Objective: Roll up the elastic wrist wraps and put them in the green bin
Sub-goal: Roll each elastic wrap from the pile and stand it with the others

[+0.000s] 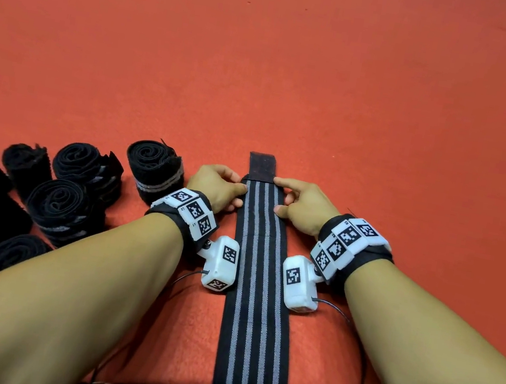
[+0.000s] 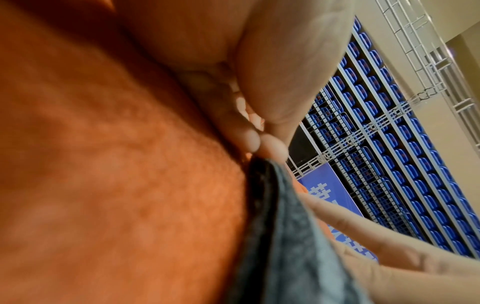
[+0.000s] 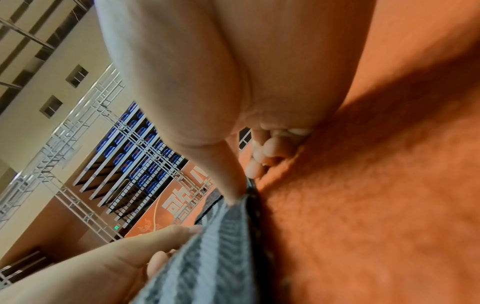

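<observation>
Rolling has not begun on this wrap [image 1: 262, 260]: we see it flat on the red mat [image 1: 296, 82], running from the near edge away, with its dark tab [image 1: 262, 166] at the far end. Our left hand [image 1: 217, 187] and right hand [image 1: 302, 207] pinch its two edges near that tab, fingers curled onto the fabric. Rolled wraps [image 1: 64, 193] sit at the left. No bin is in view. Next, we judge, the tab end needs folding over tight and even.
</observation>
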Available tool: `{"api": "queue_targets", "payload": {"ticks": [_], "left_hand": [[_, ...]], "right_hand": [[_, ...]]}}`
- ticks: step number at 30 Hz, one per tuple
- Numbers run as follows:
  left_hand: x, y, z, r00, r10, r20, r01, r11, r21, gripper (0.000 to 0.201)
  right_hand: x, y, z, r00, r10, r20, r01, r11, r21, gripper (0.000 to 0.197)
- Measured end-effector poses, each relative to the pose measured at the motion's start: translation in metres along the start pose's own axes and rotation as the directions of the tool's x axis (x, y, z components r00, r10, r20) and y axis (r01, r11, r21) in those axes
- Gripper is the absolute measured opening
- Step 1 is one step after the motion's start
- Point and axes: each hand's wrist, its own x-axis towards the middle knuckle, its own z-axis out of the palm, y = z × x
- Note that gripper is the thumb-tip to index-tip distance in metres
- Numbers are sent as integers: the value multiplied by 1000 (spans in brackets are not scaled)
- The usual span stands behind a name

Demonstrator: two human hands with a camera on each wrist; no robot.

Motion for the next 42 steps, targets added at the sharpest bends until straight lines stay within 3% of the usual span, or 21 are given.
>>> {"api": "queue_targets", "payload": {"ticks": [4,7,9,12,14,16,23,26,29,31,34,36,38,40,42], "left_hand": [[-23,1,-5,998,41,56,-44,997,59,43],[-59,-5,-5,987,136,89,-157,937,311,62],[-83,-15,-4,983,174,58,-182,894,409,63],[-113,-27,-10,992,123,15,-118,901,418,50],[-130,-30,-14,995,92,38,-99,889,447,41],[-146,-31,-16,995,86,60,-104,854,509,47],[-196,-46,-20,990,95,102,-137,799,585,56],[-212,-52,-21,982,102,158,-167,860,482,40],[-215,-60,-21,983,42,179,-74,982,173,36],[-213,-63,-23,983,35,178,-29,999,-40,42],[-213,-58,-27,989,86,123,-54,969,-242,41],[-214,-52,-28,989,130,74,-100,944,-313,39],[-218,-47,-26,986,150,68,-117,927,-356,43],[-225,-48,-24,980,157,126,-111,943,-313,50],[-234,-52,-23,959,168,229,-116,968,-223,45]], "right_hand": [[-10,-6,0,1000,11,28,-11,1000,-13,65],[-31,-10,3,998,37,47,-37,999,6,72],[-51,-9,7,996,66,55,-67,998,17,66],[-95,-5,10,992,122,27,-120,991,-61,37],[-126,0,12,989,147,11,-144,977,-156,42],[-152,-1,18,990,139,-15,-140,969,-202,43],[-181,-2,45,979,150,-135,-173,968,-179,39],[-187,-1,54,980,146,-136,-155,986,-62,43],[-196,-2,64,987,124,-100,-98,967,237,39],[-203,-1,65,989,119,-87,-71,902,425,35],[-212,0,61,995,96,21,-94,869,485,43],[-216,0,59,999,35,40,-50,869,492,35],[-217,-2,59,999,-16,-48,39,837,546,31],[-216,-8,58,985,-40,-165,133,786,603,25],[-213,-16,55,966,-37,-255,197,743,639,20]]}}
